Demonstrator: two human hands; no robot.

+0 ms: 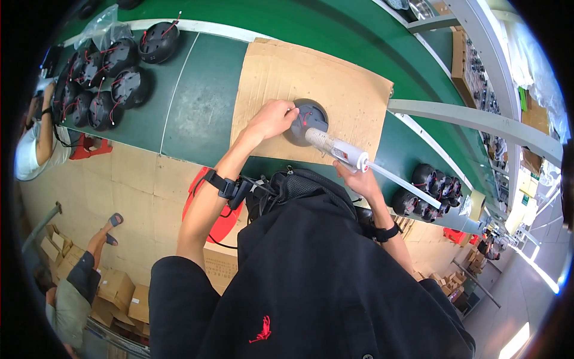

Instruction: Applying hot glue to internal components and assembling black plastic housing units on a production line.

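Note:
A black round plastic housing [318, 115] lies on a cardboard sheet [311, 66], its inner side up, with a bit of red wire inside. My left hand [273, 119] has its fingers closed at the housing's left rim. A white glue gun [345, 152] is gripped by my right hand [357, 179], partly hidden beneath it. The gun's nozzle end reaches over the lower right of the housing; its tip is hard to make out. From the gun's back a long white glue stick [406, 184] runs out to the right.
Several black housings with red wires [128, 87] stand at the table's left, more [423, 191] at its right. A grey metal bar [472, 119] juts in beyond the cardboard. One co-worker [45, 143] is at the far left, beside a red stool [91, 147].

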